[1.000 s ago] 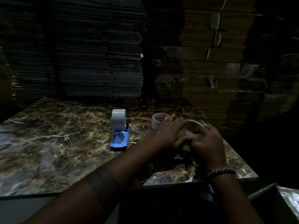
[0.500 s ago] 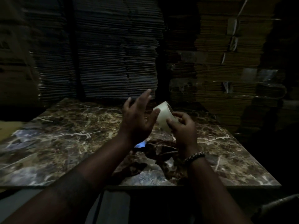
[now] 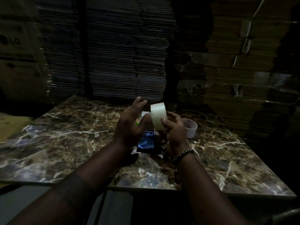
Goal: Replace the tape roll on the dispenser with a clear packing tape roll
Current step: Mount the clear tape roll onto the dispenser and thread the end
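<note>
My right hand [image 3: 176, 132] holds a clear packing tape roll [image 3: 158, 116] upright above the marble table [image 3: 65, 143], gripping it from the right side. The left hand [image 3: 129, 125] is beside the roll with fingers spread, its thumb tip touching the roll's left face. Behind and below my hands lies the blue tape dispenser [image 3: 146, 142], mostly hidden; a white roll [image 3: 144, 115] on it shows between my hands.
A whitish tape roll [image 3: 189, 128] lies flat on the table to the right of my hands. Tall stacks of flattened cardboard [image 3: 113, 54] rise behind the table. A cardboard box [image 3: 17, 54] stands at the far left.
The clear roll went from low on the table at the right up in front of me. My left hand let go of it and opened beside it.
</note>
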Demonstrator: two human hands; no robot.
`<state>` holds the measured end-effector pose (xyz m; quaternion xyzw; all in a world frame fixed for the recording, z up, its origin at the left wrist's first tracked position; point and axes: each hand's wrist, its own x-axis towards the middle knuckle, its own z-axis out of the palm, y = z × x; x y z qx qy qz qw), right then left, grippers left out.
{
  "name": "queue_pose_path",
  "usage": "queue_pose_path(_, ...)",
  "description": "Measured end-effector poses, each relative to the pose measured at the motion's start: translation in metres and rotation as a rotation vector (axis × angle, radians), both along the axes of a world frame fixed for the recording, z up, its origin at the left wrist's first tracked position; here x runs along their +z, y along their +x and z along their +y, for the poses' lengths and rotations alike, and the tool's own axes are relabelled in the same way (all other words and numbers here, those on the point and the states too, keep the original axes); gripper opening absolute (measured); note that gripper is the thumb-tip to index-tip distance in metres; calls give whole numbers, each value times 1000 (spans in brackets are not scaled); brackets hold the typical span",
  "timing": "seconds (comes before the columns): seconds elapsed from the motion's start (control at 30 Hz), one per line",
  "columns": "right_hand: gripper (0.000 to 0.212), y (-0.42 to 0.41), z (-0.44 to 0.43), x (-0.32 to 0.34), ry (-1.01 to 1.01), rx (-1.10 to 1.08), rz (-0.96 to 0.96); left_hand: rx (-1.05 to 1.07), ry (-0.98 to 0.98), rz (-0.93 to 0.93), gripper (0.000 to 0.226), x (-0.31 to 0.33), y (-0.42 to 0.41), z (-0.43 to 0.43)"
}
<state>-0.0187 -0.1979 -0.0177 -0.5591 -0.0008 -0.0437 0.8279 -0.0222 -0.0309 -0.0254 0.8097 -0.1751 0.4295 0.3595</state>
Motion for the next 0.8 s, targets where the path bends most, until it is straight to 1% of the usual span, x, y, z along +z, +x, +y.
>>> queue_pose_path(0.07,39,1,-1,-5,46,23,40,-31,-60,98,64,-2,0,-2)
queue_pose_path(0.13,40,2,-2,-6,84,44,70,-48,-74,194,74,-3,2,-4)
queue_pose_path(0.37,47,4,-9,-5,137,118,69,-110,-80,404,81,-13,9,-5)
queue_pose_path(0.53,59,6,-12,-5,99,95,-45,-130,-62,383,74,-13,8,-6)
queue_pose_path(0.67,76,2,-14,-3,91,91,-111,-162,-80,366,73,-10,4,-7)
queue_pose_path(0.8,81,0,-17,-3,37,63,-175,-168,-72,361,75,-8,0,-6)
